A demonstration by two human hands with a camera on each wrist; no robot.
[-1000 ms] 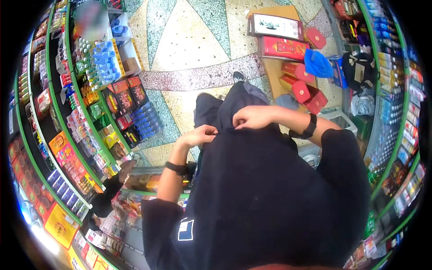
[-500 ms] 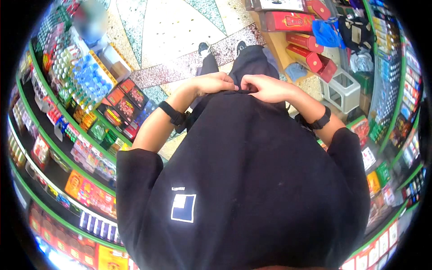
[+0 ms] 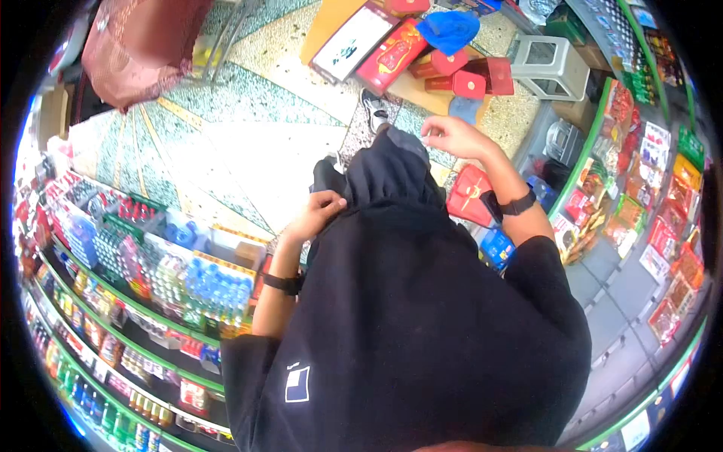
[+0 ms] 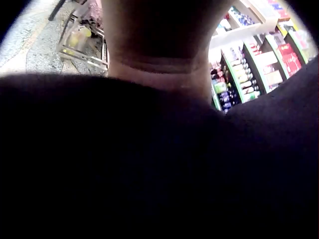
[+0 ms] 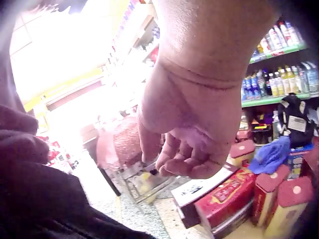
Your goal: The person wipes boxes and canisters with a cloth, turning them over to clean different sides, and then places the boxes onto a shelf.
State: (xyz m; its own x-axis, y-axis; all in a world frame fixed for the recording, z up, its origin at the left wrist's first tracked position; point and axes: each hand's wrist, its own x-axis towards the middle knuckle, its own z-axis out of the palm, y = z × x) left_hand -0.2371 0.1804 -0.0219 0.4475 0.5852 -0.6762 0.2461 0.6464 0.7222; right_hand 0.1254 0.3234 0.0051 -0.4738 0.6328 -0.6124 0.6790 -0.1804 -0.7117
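In the head view my left hand [image 3: 320,214] is at the waist, its fingers bent beside the hem of the black T-shirt [image 3: 437,316] and over the dark trousers [image 3: 388,177]. Whether it pinches the cloth I cannot tell. The left wrist view holds mostly dark shirt cloth [image 4: 149,149] and the wrist; the fingers are hidden there. My right hand [image 3: 456,139] is out in front of the waist, apart from the shirt. Its fingers hang loosely curled with nothing in them, as the right wrist view of that hand [image 5: 192,134] also shows.
Red gift boxes [image 3: 392,54] and a blue plastic bag [image 3: 448,32] are on the floor ahead. A grey stool [image 3: 553,68] is to their right, a red bag [image 3: 471,194] nearer. Shelves of bottles [image 3: 211,290] line the left, packaged snacks [image 3: 629,226] the right.
Both hands were together at the shirt hem. The right hand has come off it and moved forward and right; the left stays near the waist. The view has turned, bringing more floor in.
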